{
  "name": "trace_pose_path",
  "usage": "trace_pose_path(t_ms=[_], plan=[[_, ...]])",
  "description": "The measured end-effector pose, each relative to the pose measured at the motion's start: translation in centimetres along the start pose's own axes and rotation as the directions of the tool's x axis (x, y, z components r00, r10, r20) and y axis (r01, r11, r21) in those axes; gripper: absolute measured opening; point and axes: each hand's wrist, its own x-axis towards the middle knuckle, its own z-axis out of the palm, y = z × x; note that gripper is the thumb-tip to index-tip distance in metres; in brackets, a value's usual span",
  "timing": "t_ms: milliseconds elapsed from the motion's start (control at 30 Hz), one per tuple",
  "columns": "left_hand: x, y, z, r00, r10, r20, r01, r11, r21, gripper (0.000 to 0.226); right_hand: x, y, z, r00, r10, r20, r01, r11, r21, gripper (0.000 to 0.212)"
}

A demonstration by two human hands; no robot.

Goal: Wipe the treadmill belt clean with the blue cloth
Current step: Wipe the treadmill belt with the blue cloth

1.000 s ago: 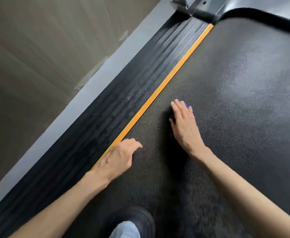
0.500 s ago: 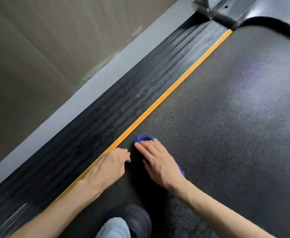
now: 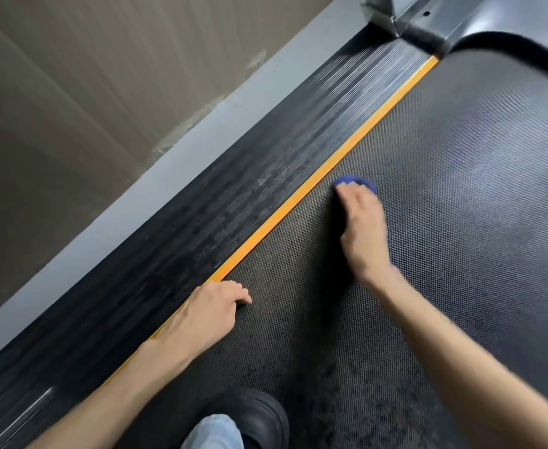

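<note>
We press our right hand flat on the treadmill belt, fingers straight and together, over the blue cloth, which peeks out at twelve o'clock beyond the fingertips. The orange strip runs just beside the cloth at ten o'clock. Our left hand, at eight o'clock from the right, rests on the belt's edge, fingers loosely bent, holding nothing.
</note>
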Motion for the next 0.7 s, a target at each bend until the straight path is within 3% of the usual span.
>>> trace_pose_path(t_ms=[100, 200, 233, 267, 333, 400, 433, 600, 700], plan=[[0.4, 0.1, -0.4, 0.999, -0.038, 0.035, 0.037, 0.999, 0.035, 0.040, -8.9, -5.3, 2.5, 0.928, -0.315, 0.198, 0.290, 0.946, 0.148, 0.056], [1.0, 0.7, -0.7, 0.996, -0.090, 0.017, 0.089, 0.993, 0.078, 0.038, -11.8, -4.6, 2.5, 0.744, -0.570, 0.349, 0.558, 0.817, 0.145, 0.050], [1.1, 1.0, -0.8, 0.994, -0.107, 0.013, 0.105, 0.990, 0.093, 0.039, -10.7, -3.4, 2.1, 0.698, -0.614, 0.369, 0.619, 0.776, 0.120, 0.049], [1.3, 1.2, -0.9, 0.993, -0.118, 0.013, 0.116, 0.988, 0.106, 0.039, -9.1, -2.2, 1.5, 0.699, -0.614, 0.365, 0.630, 0.771, 0.090, 0.049], [1.6, 1.6, -0.9, 0.992, -0.125, 0.022, 0.121, 0.986, 0.111, 0.037, -5.0, 1.0, 0.0, 0.823, -0.501, 0.269, 0.520, 0.854, 0.001, 0.054], [1.9, 1.9, -0.9, 0.992, -0.124, 0.027, 0.120, 0.985, 0.125, 0.033, -0.5, 4.9, -1.9, 0.953, -0.261, 0.153, 0.276, 0.957, -0.087, 0.060], [2.0, 2.0, -0.9, 0.991, -0.129, 0.023, 0.124, 0.983, 0.137, 0.032, 1.3, 6.7, -2.8, 0.982, -0.155, 0.108, 0.167, 0.980, -0.113, 0.063], [1.9, 3.0, -0.8, 0.987, -0.155, -0.042, 0.160, 0.974, 0.163, 0.032, 2.9, 6.0, -3.0, 0.997, 0.071, 0.001, -0.071, 0.997, -0.039, 0.051], [1.9, 3.3, -0.4, 0.991, -0.120, -0.066, 0.128, 0.982, 0.140, 0.032, -0.4, 2.8, -2.3, 1.000, -0.015, 0.026, 0.015, 1.000, 0.007, 0.058]])
